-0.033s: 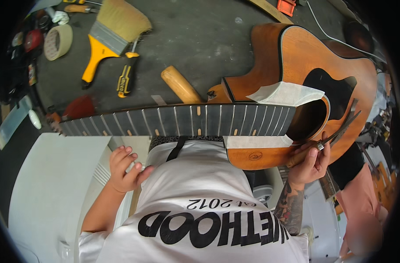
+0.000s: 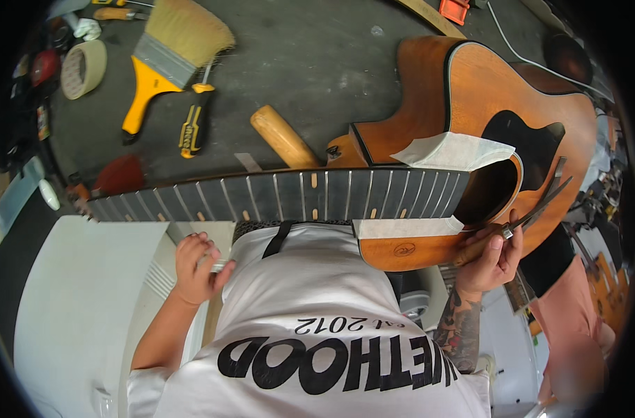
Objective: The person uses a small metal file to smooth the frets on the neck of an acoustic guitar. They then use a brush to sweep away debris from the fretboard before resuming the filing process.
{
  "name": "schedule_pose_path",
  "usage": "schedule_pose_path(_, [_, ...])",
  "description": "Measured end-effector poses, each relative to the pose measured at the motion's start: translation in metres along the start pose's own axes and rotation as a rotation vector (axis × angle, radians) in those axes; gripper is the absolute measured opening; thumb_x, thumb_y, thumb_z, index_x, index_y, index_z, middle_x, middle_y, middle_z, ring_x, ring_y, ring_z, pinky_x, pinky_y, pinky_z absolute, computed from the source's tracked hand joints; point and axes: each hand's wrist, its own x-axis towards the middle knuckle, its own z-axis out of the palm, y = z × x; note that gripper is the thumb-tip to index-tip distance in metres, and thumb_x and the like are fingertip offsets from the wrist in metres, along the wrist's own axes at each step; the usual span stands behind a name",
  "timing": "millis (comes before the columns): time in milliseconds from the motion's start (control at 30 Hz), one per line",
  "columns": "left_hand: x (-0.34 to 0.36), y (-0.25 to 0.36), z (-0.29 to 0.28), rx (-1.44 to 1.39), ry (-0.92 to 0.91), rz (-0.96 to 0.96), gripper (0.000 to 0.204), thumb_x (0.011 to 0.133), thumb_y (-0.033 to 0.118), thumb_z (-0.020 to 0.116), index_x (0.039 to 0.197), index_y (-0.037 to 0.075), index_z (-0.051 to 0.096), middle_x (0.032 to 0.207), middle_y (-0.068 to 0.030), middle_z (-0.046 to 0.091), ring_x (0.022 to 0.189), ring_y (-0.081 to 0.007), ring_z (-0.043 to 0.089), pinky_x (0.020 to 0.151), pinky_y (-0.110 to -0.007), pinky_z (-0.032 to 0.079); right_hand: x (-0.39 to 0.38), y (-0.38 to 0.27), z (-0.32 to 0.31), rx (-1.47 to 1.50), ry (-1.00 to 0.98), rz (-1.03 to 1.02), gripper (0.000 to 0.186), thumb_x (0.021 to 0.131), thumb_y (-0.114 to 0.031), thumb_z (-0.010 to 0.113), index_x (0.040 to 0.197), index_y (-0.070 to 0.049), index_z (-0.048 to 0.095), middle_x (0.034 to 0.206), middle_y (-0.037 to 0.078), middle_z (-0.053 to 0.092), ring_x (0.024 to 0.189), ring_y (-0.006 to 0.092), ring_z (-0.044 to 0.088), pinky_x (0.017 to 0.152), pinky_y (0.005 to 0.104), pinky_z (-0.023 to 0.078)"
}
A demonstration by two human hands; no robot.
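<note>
An acoustic guitar (image 2: pixel 422 76) lies face up across the bench edge, its body at right and its fretted neck (image 2: pixel 262 196) reaching left. White tape (image 2: pixel 464 151) covers the top on one side of the fretboard's end, and another strip (image 2: pixel 408 227) lies on the near side. My right hand (image 2: pixel 490 268) is closed round the wooden handle of a tool with a curved, dark metal blade (image 2: pixel 540 207), held over the guitar near the soundhole (image 2: pixel 488 191). Below the neck, my left hand (image 2: pixel 198 268) has loosely curled fingers, thumb apart. A pale patch shows between them, unclear.
Beyond the neck lie a wide yellow-handled brush (image 2: pixel 168 52), a black and yellow screwdriver (image 2: pixel 194 124), a wooden rod (image 2: pixel 283 136) and a tape roll (image 2: pixel 84 68). A white panel (image 2: pixel 74 285) stands at left. Another person's pink garment (image 2: pixel 568 313) shows at lower right.
The view has shifted slightly, so the bench tools sit a little farther left. My left hand's thumb has drawn slightly nearer its fingers. My right hand keeps the same grip.
</note>
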Motion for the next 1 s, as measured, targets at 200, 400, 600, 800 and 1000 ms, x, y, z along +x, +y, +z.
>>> schedule_pose_path(200, [-0.155, -0.100, 0.137, 0.181, -1.225, -0.747, 0.057, 0.092, 0.045, 0.064, 0.130, 0.003, 0.060, 0.126, -0.0251, 0.062, 0.116, -0.0422, 0.057, 0.097, -0.048, 0.046, 0.002, -0.007, 0.009, -0.126, 0.052, 0.000, 0.049, 0.097, -0.017, 0.058, 0.138, 0.007, 0.047, 0.083, 0.014, 0.063, 0.065, 0.0156, 0.059, 0.059, 0.0270, 0.052])
schedule_pose_path(400, [-0.223, -0.084, 0.167, 0.081, -1.291, -0.832, 0.054, 0.093, 0.043, 0.063, 0.130, 0.004, 0.060, 0.127, -0.0244, 0.061, 0.116, -0.0417, 0.057, 0.097, -0.047, 0.046, 0.013, -0.002, 0.022, -0.219, 0.112, -0.037, 0.049, 0.099, -0.022, 0.050, 0.138, 0.008, 0.046, 0.074, 0.009, 0.055, 0.054, 0.0109, 0.049, 0.051, 0.0215, 0.044])
schedule_pose_path(600, [-0.187, -0.071, 0.179, -0.109, -1.058, -0.802, 0.052, 0.094, 0.041, 0.061, 0.130, 0.004, 0.061, 0.129, -0.0238, 0.061, 0.116, -0.0413, 0.057, 0.098, -0.046, 0.046, 0.013, -0.009, 0.030, -0.250, 0.116, -0.062, 0.049, 0.099, -0.023, 0.050, 0.138, 0.007, 0.046, 0.074, 0.009, 0.054, 0.056, 0.0095, 0.047, 0.051, 0.0208, 0.041])
schedule_pose_path(800, [-0.069, -0.031, 0.183, -0.389, -0.668, -0.649, 0.050, 0.095, 0.039, 0.060, 0.131, 0.005, 0.061, 0.131, -0.0231, 0.060, 0.117, -0.0408, 0.058, 0.099, -0.046, 0.046, 0.006, -0.004, 0.014, -0.126, 0.082, -0.028, 0.048, 0.099, -0.021, 0.057, 0.137, 0.005, 0.046, 0.077, 0.012, 0.059, 0.061, 0.0139, 0.056, 0.055, 0.0259, 0.050])
schedule_pose_path(1000, [0.082, 0.030, 0.201, -0.584, -0.434, -0.432, 0.048, 0.095, 0.037, 0.058, 0.131, 0.005, 0.061, 0.132, -0.0224, 0.060, 0.117, -0.0404, 0.058, 0.099, -0.045, 0.046, -0.003, -0.002, 0.009, -0.026, 0.120, -0.026, 0.052, 0.097, -0.021, 0.060, 0.139, 0.005, 0.044, 0.081, 0.014, 0.061, 0.061, 0.0170, 0.058, 0.055, 0.0283, 0.052])
